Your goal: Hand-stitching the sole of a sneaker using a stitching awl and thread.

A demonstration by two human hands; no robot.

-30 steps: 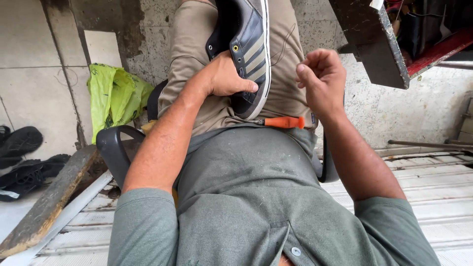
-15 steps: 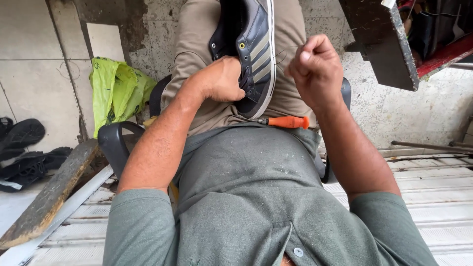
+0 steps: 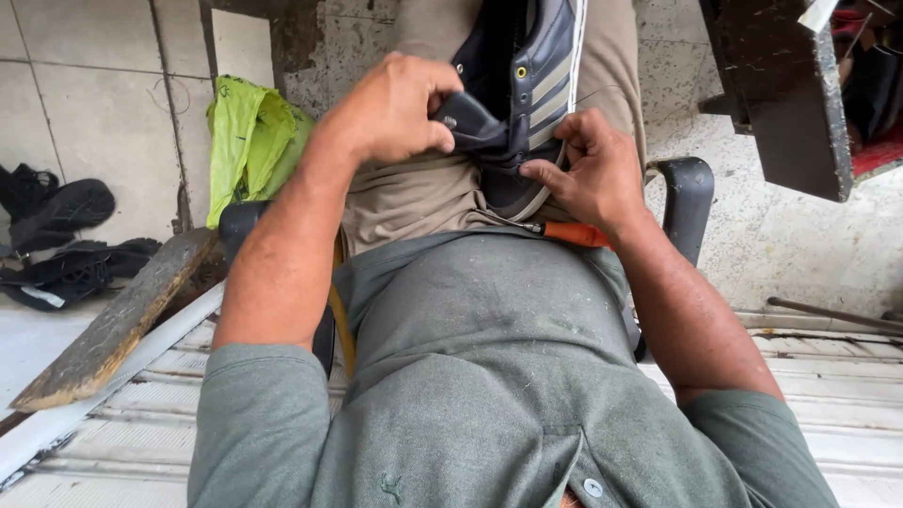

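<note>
At frame centre, on the seated person's lap: dark sneaker (image 3: 527, 103) with pale side stripes, sole edge toward the right. Left hand (image 3: 395, 108), closed, grips its dark tongue or collar. Right hand (image 3: 588, 169), fingers curled, presses the sneaker's lower edge. Beneath it, an orange-handled tool (image 3: 569, 232). Upper left: green bag (image 3: 249, 141).

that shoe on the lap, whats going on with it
A seated person holds a dark sneaker with pale stripes on their lap. The left hand pinches the heel end, and the right hand presses its fingers on the side near the sole. An orange-handled tool lies on the lap beneath the right hand.
</note>
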